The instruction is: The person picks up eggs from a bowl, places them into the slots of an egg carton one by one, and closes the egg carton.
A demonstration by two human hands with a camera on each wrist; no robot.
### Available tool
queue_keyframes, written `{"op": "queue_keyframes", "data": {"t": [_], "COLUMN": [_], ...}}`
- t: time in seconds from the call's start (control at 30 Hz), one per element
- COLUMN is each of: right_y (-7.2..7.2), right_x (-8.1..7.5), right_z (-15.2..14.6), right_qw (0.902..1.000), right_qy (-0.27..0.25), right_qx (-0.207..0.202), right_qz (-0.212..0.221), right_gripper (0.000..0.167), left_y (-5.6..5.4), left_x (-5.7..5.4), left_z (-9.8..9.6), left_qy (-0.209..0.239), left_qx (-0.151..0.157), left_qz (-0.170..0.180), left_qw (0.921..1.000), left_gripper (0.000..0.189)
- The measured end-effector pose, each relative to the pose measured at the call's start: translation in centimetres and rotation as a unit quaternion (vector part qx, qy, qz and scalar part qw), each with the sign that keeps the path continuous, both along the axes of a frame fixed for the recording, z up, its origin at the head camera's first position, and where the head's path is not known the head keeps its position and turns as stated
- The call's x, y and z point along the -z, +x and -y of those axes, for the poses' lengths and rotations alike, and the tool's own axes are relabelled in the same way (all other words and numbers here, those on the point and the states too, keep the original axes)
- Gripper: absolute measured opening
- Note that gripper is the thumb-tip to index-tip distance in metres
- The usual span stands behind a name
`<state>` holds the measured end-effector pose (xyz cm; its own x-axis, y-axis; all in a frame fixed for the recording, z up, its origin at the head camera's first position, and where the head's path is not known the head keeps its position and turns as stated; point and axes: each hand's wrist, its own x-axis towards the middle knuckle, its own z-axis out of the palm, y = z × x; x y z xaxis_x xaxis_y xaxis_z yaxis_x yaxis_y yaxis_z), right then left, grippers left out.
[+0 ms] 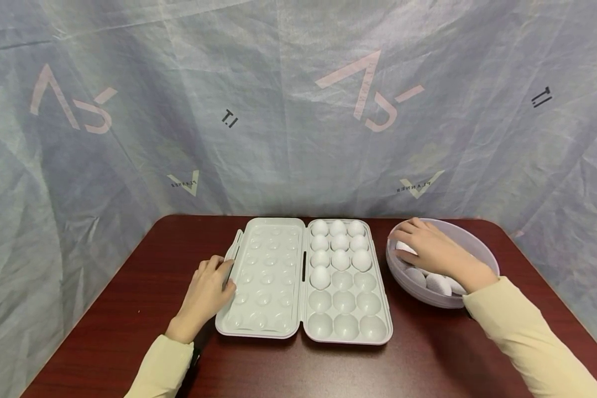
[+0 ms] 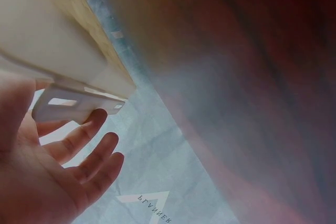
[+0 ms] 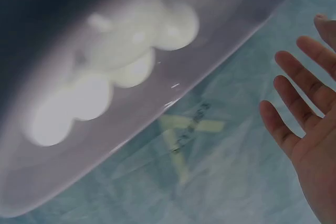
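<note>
A white plastic egg carton (image 1: 345,302) lies unfolded, its lid (image 1: 263,279) on the left. White eggs (image 1: 339,242) fill the three far rows, and one egg (image 1: 320,277) sits in the fourth row's left cup; the nearer cups are bare. My left hand (image 1: 210,287) holds the lid's left edge, fingers at the slotted latch flap (image 2: 71,106). Over a pale lilac bowl (image 1: 480,243) on the right reaches my right hand (image 1: 430,247), fingers spread and palm without an egg in the right wrist view. Several eggs (image 3: 176,24) lie in the bowl, partly hidden by that hand.
Everything stands on a dark red-brown table (image 1: 144,287). A grey-blue fabric sheet (image 1: 258,155) with printed letters hangs behind it and along both sides. The bowl is close to the carton's right side, with a narrow strip of tabletop between them.
</note>
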<state>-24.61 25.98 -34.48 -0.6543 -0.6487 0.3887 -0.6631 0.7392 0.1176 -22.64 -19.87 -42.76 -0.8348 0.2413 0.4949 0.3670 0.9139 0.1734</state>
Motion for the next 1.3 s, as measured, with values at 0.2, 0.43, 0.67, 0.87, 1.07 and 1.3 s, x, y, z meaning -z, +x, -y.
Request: {"op": "queue_keyframes", "data": {"t": [0.2, 0.43, 0.67, 0.87, 1.07, 1.3], "right_y": [0.2, 0.5, 0.8, 0.8, 0.7, 0.5], "right_x": [0.8, 2.0, 3.0, 3.6, 3.7, 3.7], "right_z": [-2.5, -4.8, -5.9, -6.1, -6.1, -5.7], "right_qw": [0.9997, 0.9985, 0.993, 0.9928, 0.9912, 0.9871], "right_qy": [-0.007, -0.02, -0.015, -0.018, -0.012, -0.003], "right_qx": [0.023, 0.043, 0.088, 0.086, 0.092, 0.102], "right_qz": [0.003, 0.027, 0.077, 0.081, 0.095, 0.123], "right_gripper": [0.026, 0.025, 0.026, 0.029, 0.03, 0.029], "left_y": [0.0, 0.0, 0.1, 0.1, 0.1, 0.1], "left_x": [0.1, -0.1, -0.2, -0.2, -0.2, -0.1], "left_z": [0.0, 0.0, -0.1, -0.1, -0.1, 0.0], "left_qy": [0.0, 0.002, 0.006, 0.006, 0.005, 0.005], "left_qx": [-0.001, 0.0, 0.004, 0.005, 0.006, 0.008], "left_qz": [-0.003, -0.003, -0.004, -0.004, -0.006, -0.008], "left_qw": [1.0, 1.0, 1.0, 1.0, 1.0, 0.9999], "left_gripper": [0.036, 0.036, 0.035, 0.036, 0.036, 0.035]}}
